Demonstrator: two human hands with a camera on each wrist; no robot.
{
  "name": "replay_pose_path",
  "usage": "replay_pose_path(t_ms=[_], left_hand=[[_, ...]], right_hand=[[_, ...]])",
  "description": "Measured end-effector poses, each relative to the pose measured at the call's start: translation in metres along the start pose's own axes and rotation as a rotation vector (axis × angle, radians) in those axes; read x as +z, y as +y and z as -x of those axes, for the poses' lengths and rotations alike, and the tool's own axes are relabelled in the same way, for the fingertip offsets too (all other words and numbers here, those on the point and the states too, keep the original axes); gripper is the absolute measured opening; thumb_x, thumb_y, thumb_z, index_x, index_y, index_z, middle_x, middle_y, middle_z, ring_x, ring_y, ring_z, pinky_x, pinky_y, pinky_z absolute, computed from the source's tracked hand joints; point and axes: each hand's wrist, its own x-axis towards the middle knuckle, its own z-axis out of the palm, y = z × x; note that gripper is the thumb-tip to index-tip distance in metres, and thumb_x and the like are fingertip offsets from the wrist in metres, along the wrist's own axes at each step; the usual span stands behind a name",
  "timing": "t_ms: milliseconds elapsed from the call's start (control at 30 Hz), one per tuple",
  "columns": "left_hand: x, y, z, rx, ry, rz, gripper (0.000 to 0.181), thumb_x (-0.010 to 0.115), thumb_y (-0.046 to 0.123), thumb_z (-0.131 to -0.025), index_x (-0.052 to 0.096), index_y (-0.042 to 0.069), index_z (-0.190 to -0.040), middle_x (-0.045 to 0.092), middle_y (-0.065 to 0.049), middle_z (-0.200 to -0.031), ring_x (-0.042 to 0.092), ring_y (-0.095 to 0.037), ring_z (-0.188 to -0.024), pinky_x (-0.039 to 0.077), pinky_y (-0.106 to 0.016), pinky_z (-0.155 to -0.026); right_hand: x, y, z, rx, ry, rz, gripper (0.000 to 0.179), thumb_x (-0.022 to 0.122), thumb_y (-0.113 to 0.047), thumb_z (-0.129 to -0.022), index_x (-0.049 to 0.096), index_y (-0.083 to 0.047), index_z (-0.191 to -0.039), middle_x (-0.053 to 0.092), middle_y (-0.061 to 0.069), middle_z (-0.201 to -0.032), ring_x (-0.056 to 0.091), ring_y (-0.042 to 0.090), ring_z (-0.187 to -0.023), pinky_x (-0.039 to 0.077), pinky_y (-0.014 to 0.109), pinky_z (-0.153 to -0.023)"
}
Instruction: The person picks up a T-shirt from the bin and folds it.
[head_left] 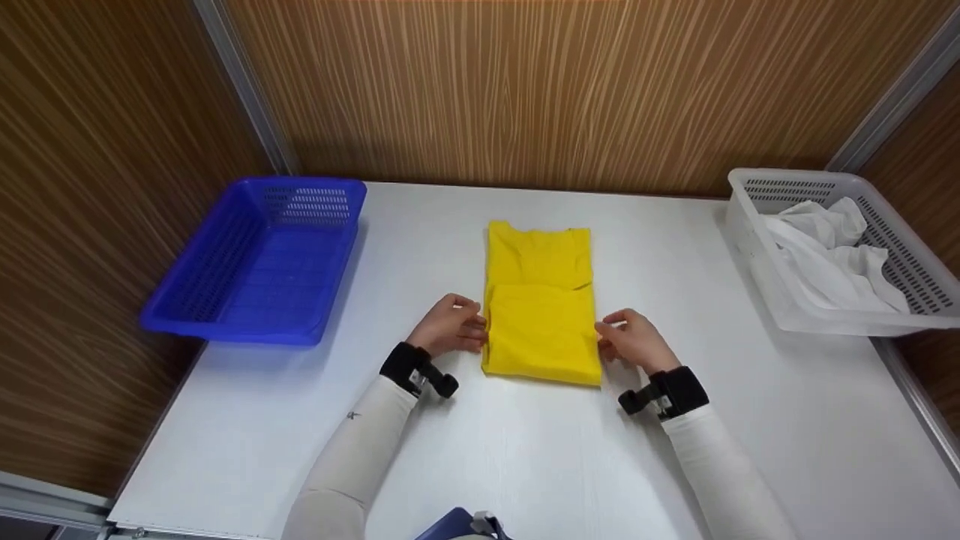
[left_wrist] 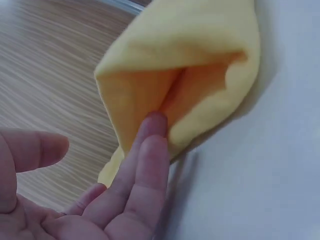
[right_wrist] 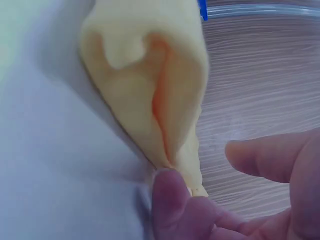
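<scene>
A yellow folded garment (head_left: 544, 330), apparently a shirt, lies flat on the white table, its lower part folded up over the rest. At its left edge is my left hand (head_left: 454, 326). In the left wrist view its fingertips (left_wrist: 152, 150) touch the opening between the cloth layers, and the thumb stands apart from the cloth. On the opposite edge my right hand (head_left: 636, 341) touches the fold's lower corner with its fingertips (right_wrist: 170, 192). The right thumb is also away from the fabric. Both wrist views show the fold's side gaping.
To the left stands a blue plastic basket (head_left: 251, 330) with nothing visible inside. A white basket (head_left: 806, 319) on the right holds white cloth (head_left: 832, 259). Wood-grain panels (head_left: 525, 97) enclose the white table (head_left: 480, 450) at the back and sides.
</scene>
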Motion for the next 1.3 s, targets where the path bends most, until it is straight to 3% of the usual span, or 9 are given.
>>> replay_pose_path(t_ms=[100, 233, 333, 467, 633, 900, 1133, 1233, 1300], left_hand=[[0.004, -0.006, 0.011, -0.004, -0.077, -0.037, 0.031, 0.057, 0.029, -0.106, 0.046, 0.010, -0.128, 0.071, -0.014, -0.113, 0.073, -0.021, -0.083, 0.062, -0.032, -0.076], [0.008, -0.009, 0.016, 0.015, -0.121, -0.132, 0.031, 0.061, 0.031, -0.104, 0.048, 0.011, -0.123, 0.069, -0.008, -0.094, 0.066, -0.018, -0.073, 0.057, -0.027, -0.069], [0.010, -0.011, 0.016, 0.027, -0.113, -0.231, 0.032, 0.067, 0.029, -0.100, 0.050, 0.011, -0.121, 0.069, -0.005, -0.090, 0.062, -0.017, -0.072, 0.053, -0.025, -0.066], [0.013, -0.013, 0.016, 0.053, -0.097, -0.349, 0.035, 0.072, 0.024, -0.097, 0.052, 0.010, -0.120, 0.072, -0.005, -0.097, 0.065, -0.016, -0.077, 0.052, -0.024, -0.068], [0.018, -0.017, 0.018, 0.099, -0.057, -0.422, 0.032, 0.070, 0.023, -0.098, 0.051, 0.009, -0.120, 0.072, -0.006, -0.089, 0.062, -0.016, -0.066, 0.050, -0.024, -0.061], [0.026, -0.020, 0.021, 0.250, 0.003, -0.615, 0.027, 0.070, 0.014, -0.096, 0.051, 0.008, -0.114, 0.058, 0.000, -0.073, 0.053, -0.012, -0.056, 0.041, -0.022, -0.054], [0.030, -0.017, 0.028, 0.275, 0.086, -0.908, 0.027, 0.071, 0.016, -0.091, 0.054, 0.009, -0.112, 0.053, -0.001, -0.080, 0.051, -0.019, -0.070, 0.039, -0.029, -0.062], [0.031, -0.014, 0.033, 0.290, 0.129, -1.009, 0.029, 0.072, 0.018, -0.092, 0.055, 0.008, -0.113, 0.054, -0.002, -0.082, 0.050, -0.021, -0.074, 0.039, -0.032, -0.065], [0.034, -0.011, 0.037, 0.327, 0.134, -1.001, 0.026, 0.071, 0.019, -0.094, 0.057, 0.008, -0.114, 0.056, -0.002, -0.082, 0.051, -0.020, -0.073, 0.040, -0.032, -0.065]], right_hand=[[0.001, 0.006, 0.011, -0.037, -0.072, 0.096, 0.047, 0.058, -0.047, -0.102, 0.064, -0.001, -0.112, 0.072, 0.006, -0.086, 0.062, 0.018, -0.071, 0.048, 0.028, -0.064], [0.000, 0.010, 0.013, -0.082, -0.159, 0.106, 0.046, 0.064, -0.050, -0.098, 0.071, -0.007, -0.086, 0.063, -0.001, -0.067, 0.054, 0.014, -0.059, 0.043, 0.026, -0.057], [-0.002, 0.012, 0.012, -0.076, -0.211, 0.089, 0.046, 0.068, -0.053, -0.095, 0.071, -0.009, -0.081, 0.058, -0.003, -0.063, 0.049, 0.013, -0.056, 0.037, 0.024, -0.054], [-0.003, 0.016, 0.011, -0.074, -0.272, 0.089, 0.044, 0.070, -0.052, -0.094, 0.071, -0.009, -0.082, 0.057, -0.004, -0.061, 0.044, 0.011, -0.052, 0.033, 0.023, -0.050], [-0.001, 0.016, 0.012, -0.079, -0.321, 0.067, 0.037, 0.069, -0.040, -0.097, 0.068, -0.008, -0.079, 0.058, -0.003, -0.060, 0.043, 0.010, -0.049, 0.032, 0.022, -0.048], [0.001, 0.016, 0.014, -0.080, -0.280, 0.116, 0.035, 0.070, -0.036, -0.097, 0.070, -0.008, -0.075, 0.061, -0.004, -0.058, 0.050, 0.009, -0.049, 0.038, 0.021, -0.047], [0.004, 0.012, 0.015, -0.077, -0.235, 0.171, 0.036, 0.072, -0.037, -0.094, 0.069, -0.008, -0.073, 0.061, -0.003, -0.057, 0.052, 0.010, -0.049, 0.040, 0.022, -0.047], [0.005, 0.006, 0.018, -0.096, -0.158, 0.219, 0.037, 0.072, -0.038, -0.094, 0.062, -0.010, -0.071, 0.056, -0.003, -0.059, 0.051, 0.012, -0.051, 0.039, 0.024, -0.049], [0.006, 0.000, 0.023, -0.139, -0.079, 0.218, 0.034, 0.069, -0.035, -0.097, 0.060, -0.010, -0.076, 0.054, -0.002, -0.064, 0.051, 0.014, -0.057, 0.040, 0.025, -0.054]])
